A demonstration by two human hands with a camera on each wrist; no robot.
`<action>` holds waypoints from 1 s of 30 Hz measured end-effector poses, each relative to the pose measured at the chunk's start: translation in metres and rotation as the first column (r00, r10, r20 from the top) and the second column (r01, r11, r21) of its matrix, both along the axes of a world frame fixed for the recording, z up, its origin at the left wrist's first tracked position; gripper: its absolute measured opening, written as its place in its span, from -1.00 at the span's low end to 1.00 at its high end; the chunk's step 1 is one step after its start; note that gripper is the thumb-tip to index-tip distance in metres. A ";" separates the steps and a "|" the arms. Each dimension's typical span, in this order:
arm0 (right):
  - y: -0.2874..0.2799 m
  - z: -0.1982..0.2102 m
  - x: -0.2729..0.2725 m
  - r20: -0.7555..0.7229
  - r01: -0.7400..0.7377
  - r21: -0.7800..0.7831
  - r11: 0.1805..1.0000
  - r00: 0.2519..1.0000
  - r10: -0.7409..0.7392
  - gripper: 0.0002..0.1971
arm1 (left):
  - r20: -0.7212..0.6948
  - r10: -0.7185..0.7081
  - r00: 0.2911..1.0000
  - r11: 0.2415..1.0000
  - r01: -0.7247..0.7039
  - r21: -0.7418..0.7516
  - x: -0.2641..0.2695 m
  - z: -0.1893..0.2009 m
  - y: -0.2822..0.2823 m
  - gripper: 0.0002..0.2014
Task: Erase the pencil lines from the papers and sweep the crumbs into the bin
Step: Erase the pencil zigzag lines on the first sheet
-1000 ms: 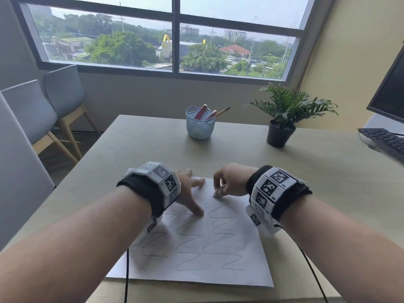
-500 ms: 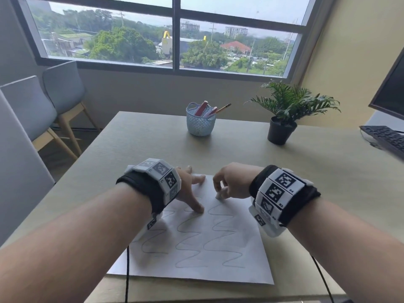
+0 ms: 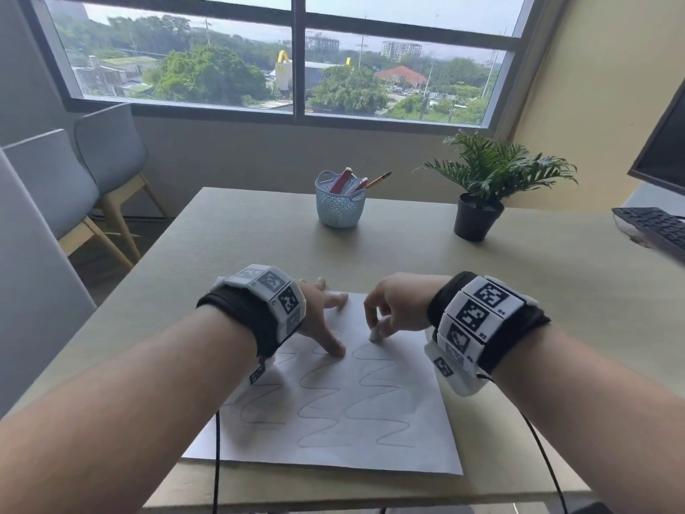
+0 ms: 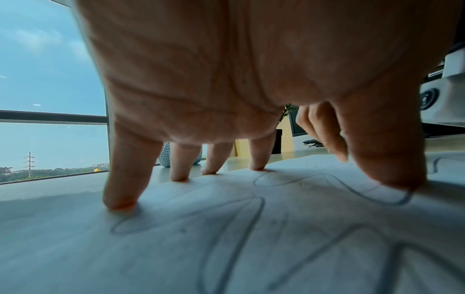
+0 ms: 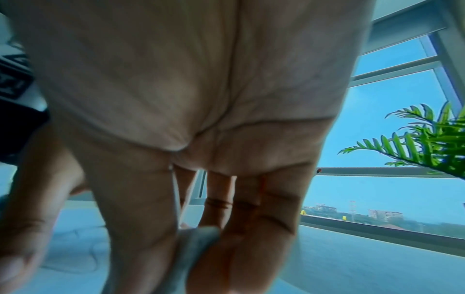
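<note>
A white sheet of paper (image 3: 333,432) with wavy pencil lines (image 3: 374,406) lies on the desk in front of me. My left hand (image 3: 326,320) presses spread, straight fingers (image 4: 120,191) onto the sheet's far left part, thumb on a line. My right hand (image 3: 389,313) pinches a small white eraser (image 3: 377,335), its tip touching the paper near the top of the right-hand line. In the right wrist view the eraser (image 5: 191,244) shows blurred between thumb and fingers. I see no crumbs and no bin.
A light blue basket (image 3: 339,204) with pens and a pencil stands at the desk's far middle. A potted plant (image 3: 482,194) is at the far right, a keyboard (image 3: 652,228) and monitor at the right edge. Grey chairs (image 3: 107,157) stand left of the desk.
The right hand with the eraser has slid a little toward me along the top of the right line. The left hand stays pressed on the paper. The head view has tilted slightly.
</note>
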State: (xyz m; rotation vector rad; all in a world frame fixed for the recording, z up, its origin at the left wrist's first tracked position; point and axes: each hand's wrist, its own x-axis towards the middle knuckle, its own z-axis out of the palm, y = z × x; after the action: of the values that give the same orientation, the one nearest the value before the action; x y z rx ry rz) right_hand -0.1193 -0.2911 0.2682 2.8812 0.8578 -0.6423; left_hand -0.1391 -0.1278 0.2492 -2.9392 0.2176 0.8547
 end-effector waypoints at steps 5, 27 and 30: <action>0.001 0.001 0.009 0.060 0.025 0.003 1.000 0.998 -0.025 -0.74 | -0.001 0.002 1.000 1.000 -0.002 0.006 0.001 0.000 0.000 0.02; -0.009 0.007 0.004 0.032 0.021 -0.068 0.997 0.999 -0.019 -0.75 | 0.018 -0.009 1.000 1.000 0.008 0.024 -0.003 0.002 -0.002 -0.01; -0.007 0.006 0.004 0.070 0.049 -0.067 0.997 0.997 -0.045 -0.74 | 0.016 -0.005 1.000 1.000 0.005 0.019 -0.003 0.002 -0.002 -0.01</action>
State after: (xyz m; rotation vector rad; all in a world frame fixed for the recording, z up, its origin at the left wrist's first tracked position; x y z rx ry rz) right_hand -0.1151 -0.2981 0.2747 2.8510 0.7462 -0.5624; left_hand -0.1419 -0.1298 0.2515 -2.9253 0.2143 0.8279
